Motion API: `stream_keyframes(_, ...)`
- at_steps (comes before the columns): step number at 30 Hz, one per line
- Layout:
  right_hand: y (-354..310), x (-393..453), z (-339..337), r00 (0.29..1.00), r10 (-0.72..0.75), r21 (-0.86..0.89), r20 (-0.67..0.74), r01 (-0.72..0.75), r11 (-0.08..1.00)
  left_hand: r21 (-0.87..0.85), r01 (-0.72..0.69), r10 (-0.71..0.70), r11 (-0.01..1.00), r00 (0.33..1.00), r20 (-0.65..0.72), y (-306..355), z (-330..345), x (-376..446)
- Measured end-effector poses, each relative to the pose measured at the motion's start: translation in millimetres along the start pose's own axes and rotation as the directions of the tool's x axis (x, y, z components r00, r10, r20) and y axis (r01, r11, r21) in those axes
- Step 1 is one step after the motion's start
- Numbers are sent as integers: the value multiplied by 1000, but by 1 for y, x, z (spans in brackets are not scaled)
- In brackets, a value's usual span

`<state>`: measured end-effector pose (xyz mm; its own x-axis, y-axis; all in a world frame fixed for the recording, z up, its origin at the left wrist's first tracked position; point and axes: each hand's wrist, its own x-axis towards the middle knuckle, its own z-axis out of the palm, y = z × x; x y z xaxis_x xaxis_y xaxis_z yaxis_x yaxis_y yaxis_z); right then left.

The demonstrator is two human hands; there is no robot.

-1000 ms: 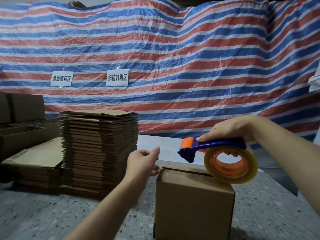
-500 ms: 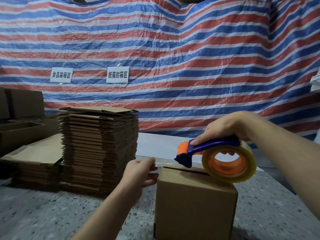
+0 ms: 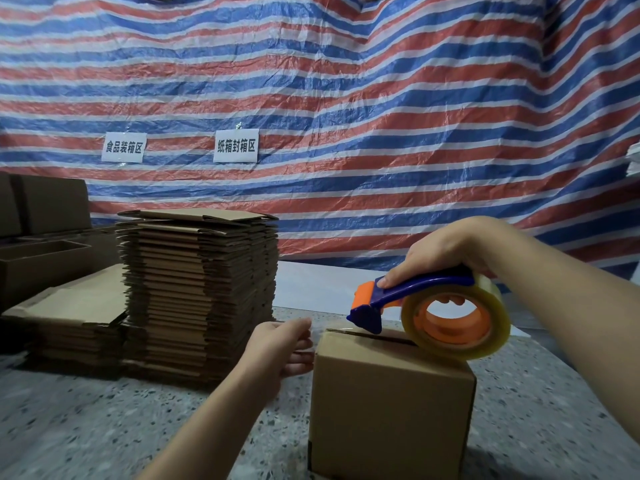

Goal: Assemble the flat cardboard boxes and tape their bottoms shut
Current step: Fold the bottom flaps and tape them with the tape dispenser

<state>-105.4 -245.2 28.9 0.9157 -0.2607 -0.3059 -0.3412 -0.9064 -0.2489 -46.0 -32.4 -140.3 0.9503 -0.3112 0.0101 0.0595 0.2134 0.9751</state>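
An assembled cardboard box (image 3: 391, 410) stands on the speckled floor (image 3: 104, 427), its closed flaps up with a seam across the top. My right hand (image 3: 446, 254) grips the blue and orange tape dispenser (image 3: 412, 289). Its clear tape roll (image 3: 457, 323) rests on the box top and its blade end sits near the far left of the seam. My left hand (image 3: 280, 348) is at the box's upper left edge. Its thumb and fingers pinch the end of a clear tape strip (image 3: 332, 329) drawn from the dispenser.
A tall stack of flat cardboard boxes (image 3: 201, 292) stands left of the box, with a lower stack (image 3: 69, 306) beside it. Assembled boxes (image 3: 45, 209) and an open box (image 3: 34, 265) sit at far left. A striped tarp (image 3: 346, 116) hangs behind.
My left hand moved right and down from open air to the box's top left edge and took the tape end. The dispenser came down slightly onto the box top.
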Motion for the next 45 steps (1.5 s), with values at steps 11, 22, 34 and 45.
stream_keyframes(11, 3, 3, 1, 999, -6, 12, -33, 7, 1000, 187, 62, -60, 980, 998, -16, -18, -3, 8)
stream_keyframes(22, -4, 3, 5, 1000, -5, 14, -6, 6, 1000, 295, 208, -204, 932, 978, -46, -47, 0, 1)
stream_keyframes(34, -10, 0, 6, 1000, -3, -40, -16, 3, 999, 364, -206, 157, 908, 975, 159, -26, 20, -33)
stream_keyframes(45, -1, -4, -2, 1000, -19, -86, -13, 17, 996, 880, -467, 458, 90, 804, 380, -10, 13, -30)
